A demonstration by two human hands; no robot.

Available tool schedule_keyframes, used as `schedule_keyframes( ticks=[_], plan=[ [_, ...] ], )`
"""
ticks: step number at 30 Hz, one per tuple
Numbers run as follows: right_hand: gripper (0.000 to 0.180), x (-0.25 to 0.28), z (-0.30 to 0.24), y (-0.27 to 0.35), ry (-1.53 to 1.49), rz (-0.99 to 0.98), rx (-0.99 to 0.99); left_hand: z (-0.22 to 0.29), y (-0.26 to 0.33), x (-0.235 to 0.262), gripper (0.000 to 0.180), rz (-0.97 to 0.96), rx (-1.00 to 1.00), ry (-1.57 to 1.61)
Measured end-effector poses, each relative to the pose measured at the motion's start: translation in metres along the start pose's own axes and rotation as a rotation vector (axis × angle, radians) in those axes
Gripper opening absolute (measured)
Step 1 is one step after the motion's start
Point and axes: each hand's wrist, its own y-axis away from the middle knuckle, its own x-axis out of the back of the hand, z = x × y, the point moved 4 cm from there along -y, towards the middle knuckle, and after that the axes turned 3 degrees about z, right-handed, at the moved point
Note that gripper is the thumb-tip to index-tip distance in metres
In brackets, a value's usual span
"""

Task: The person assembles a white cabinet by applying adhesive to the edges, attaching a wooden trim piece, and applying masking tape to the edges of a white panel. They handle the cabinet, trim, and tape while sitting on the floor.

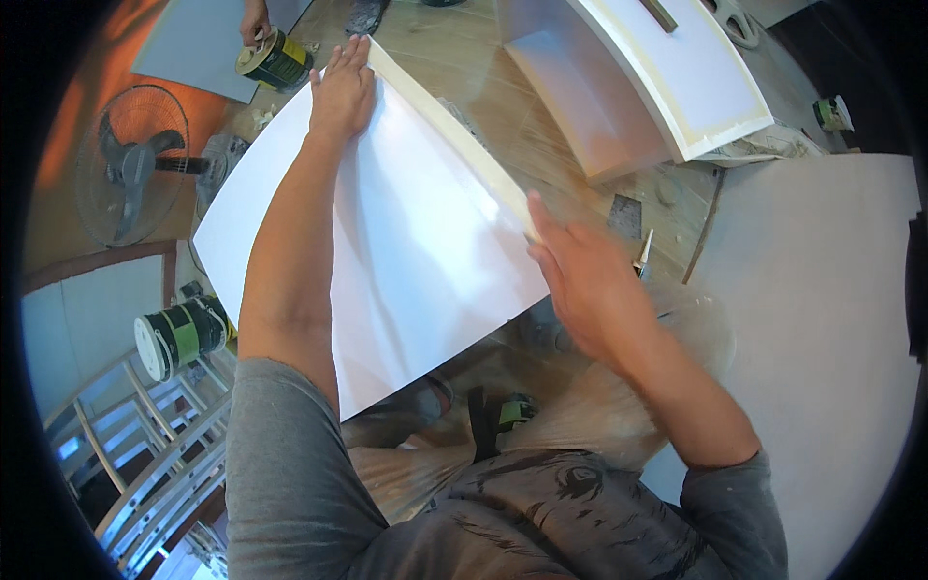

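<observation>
Right hand (594,280), blurred, lies at the near right end of the cream edge strip (449,135); fingers extended, whether grasping anything I cannot tell. Light, even pressure along the strip seems best. 1 white panel (435,242) sits centre, smooth, bright, faintly shaded. Left hand (343,97) rests at its far end, fingers outstretched, unclenched; steady bracing probably helps.

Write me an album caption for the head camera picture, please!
Left grip on the far end of a white board, right grip by its right corner, fan at left.
</observation>
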Motion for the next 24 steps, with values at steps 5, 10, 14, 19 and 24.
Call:
schedule_keyframes(
  ticks=[5, 10, 14, 19, 24],
  plan=[
    [0.057, -0.019, 0.011, 0.085, 0.017, -0.114, -0.163, 0.0, -0.004, -0.008, 0.059, 0.027, -0.011, 0.02],
    [0.062, -0.032, 0.021, 0.095, 0.069, -0.184, -0.212, -0.008, -0.004, -0.008, 0.059, 0.076, -0.054, 0.022],
    [0.066, -0.037, 0.023, 0.094, 0.07, -0.233, -0.206, -0.012, -0.006, -0.008, 0.059, 0.083, -0.076, 0.022],
    [0.067, -0.038, 0.026, 0.092, 0.069, -0.271, -0.227, -0.016, -0.006, -0.011, 0.059, 0.08, -0.089, 0.015],
    [0.068, -0.041, 0.029, 0.092, 0.098, -0.276, -0.205, -0.017, -0.006, -0.012, 0.059, 0.068, -0.082, 0.019]
  ],
)
